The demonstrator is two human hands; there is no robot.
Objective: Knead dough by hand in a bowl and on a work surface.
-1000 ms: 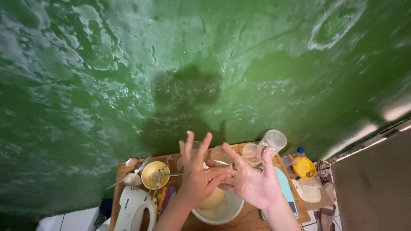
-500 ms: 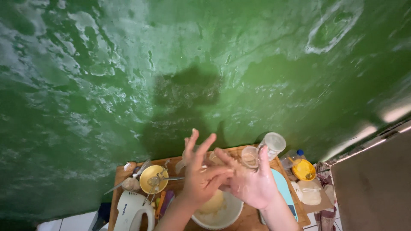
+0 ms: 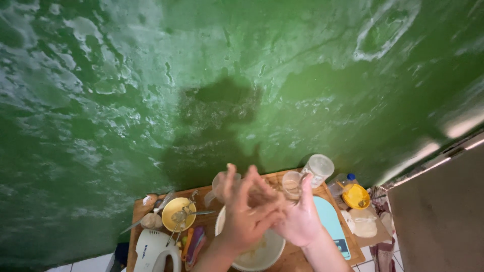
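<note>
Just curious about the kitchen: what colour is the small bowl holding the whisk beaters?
Yellow; the small bowl shows best in the head view.

A home kitchen, set up for baking. A small wooden desk (image 3: 282, 177) stands against a glossy green wall (image 3: 201, 75) and carries a white mixing bowl (image 3: 262, 252), an electric hand mixer (image 3: 154, 249), a yellow bowl with beaters (image 3: 177, 214), measuring cups (image 3: 318, 168) and a pale blue kitchen scale (image 3: 330, 221).

My wooden table (image 3: 151, 200) is crowded: a white hand mixer (image 3: 154, 249) at the near left, a yellow bowl (image 3: 177, 214) with beaters behind it, a white mixing bowl (image 3: 262, 252) in the middle. Right of that lie a pale blue scale (image 3: 330, 221), a glass (image 3: 291, 184) and a clear jar (image 3: 318, 168).
</note>
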